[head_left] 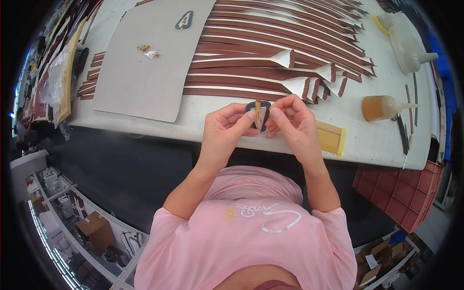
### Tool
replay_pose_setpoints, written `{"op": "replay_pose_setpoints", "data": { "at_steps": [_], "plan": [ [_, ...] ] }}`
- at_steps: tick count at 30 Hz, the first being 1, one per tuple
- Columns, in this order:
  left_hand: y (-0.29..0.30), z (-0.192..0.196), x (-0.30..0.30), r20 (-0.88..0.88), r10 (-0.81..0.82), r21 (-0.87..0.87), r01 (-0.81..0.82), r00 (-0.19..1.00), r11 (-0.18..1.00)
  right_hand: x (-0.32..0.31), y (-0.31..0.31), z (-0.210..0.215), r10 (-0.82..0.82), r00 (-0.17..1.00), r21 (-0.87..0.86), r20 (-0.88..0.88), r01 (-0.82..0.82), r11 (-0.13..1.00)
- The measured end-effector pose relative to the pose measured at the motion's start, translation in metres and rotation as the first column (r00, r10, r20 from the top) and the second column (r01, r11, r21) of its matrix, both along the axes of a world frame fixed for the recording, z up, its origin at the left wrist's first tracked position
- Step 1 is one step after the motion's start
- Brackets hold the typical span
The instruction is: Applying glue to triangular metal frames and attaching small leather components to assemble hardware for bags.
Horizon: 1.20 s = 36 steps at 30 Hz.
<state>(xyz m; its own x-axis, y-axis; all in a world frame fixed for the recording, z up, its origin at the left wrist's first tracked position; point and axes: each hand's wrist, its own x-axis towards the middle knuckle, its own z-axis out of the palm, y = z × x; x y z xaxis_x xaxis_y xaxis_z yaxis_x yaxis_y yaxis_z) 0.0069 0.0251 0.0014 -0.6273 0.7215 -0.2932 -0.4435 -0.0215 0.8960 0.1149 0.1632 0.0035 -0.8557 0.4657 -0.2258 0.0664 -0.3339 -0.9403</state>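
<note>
We hold a small dark tab (252, 110) between both hands, raised just over the near edge of the white table (212, 121); a thin gold clasp (258, 112) stands upright against it, with a pale wedge-shaped piece below. Our left hand (223, 126) has its thumb and forefinger pinched on the tab's left side; our right hand (290, 122) has its fingertips closed on the right side and the clasp, the other fingers curled loosely behind.

The tab looks light and thin, probably leather, so we judge it soft enough to bend if squeezed; the clasp looks stiff, smooth and small, likely to slip, so the grip belongs on the tab's edges with a fingertip steadying the metal.

Behind the hands lie many long brown straps (270, 58) fanned across the table, several with folded white ends; a grey board (145, 72) to the left carries another tab (184, 20) and a few loose gold fittings (147, 50). To the right stand an amber glue bottle (382, 107), a pale bottle (408, 41) and a yellow wooden block (330, 137); a red crate (401, 193) sits below the table.
</note>
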Motion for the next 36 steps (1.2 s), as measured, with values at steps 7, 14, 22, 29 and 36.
{"op": "replay_pose_setpoints", "data": {
  "at_steps": [7, 14, 22, 29, 36],
  "plan": [
    [0.0005, -0.0007, -0.001, 0.02, 0.024, 0.022, -0.025, 0.999, 0.999, 0.001, -0.0008, -0.0006, 0.016, 1.0, 0.037, -0.004, -0.016, 0.999],
    [0.0001, -0.003, -0.0007, -0.009, 0.006, 0.002, -0.006, 1.0, 1.0, 0.0004, 0.0024, -0.007, 0.01, 1.0, 0.046, -0.003, -0.01, 0.999],
    [-0.0002, -0.0036, -0.0011, -0.002, 0.007, 0.018, -0.007, 1.0, 1.0, -0.0018, 0.0031, -0.0083, 0.0, 1.0, 0.098, 0.01, -0.001, 0.995],
    [-0.0007, -0.003, -0.0012, 0.013, 0.008, 0.025, -0.008, 1.0, 1.0, -0.0037, 0.0012, -0.0083, -0.005, 0.999, 0.119, 0.04, 0.001, 0.993],
    [-0.0005, -0.0025, -0.0007, 0.02, 0.01, 0.054, -0.011, 1.0, 0.998, -0.0048, -0.001, -0.008, -0.016, 1.0, 0.142, 0.006, 0.015, 0.99]
  ]
}}
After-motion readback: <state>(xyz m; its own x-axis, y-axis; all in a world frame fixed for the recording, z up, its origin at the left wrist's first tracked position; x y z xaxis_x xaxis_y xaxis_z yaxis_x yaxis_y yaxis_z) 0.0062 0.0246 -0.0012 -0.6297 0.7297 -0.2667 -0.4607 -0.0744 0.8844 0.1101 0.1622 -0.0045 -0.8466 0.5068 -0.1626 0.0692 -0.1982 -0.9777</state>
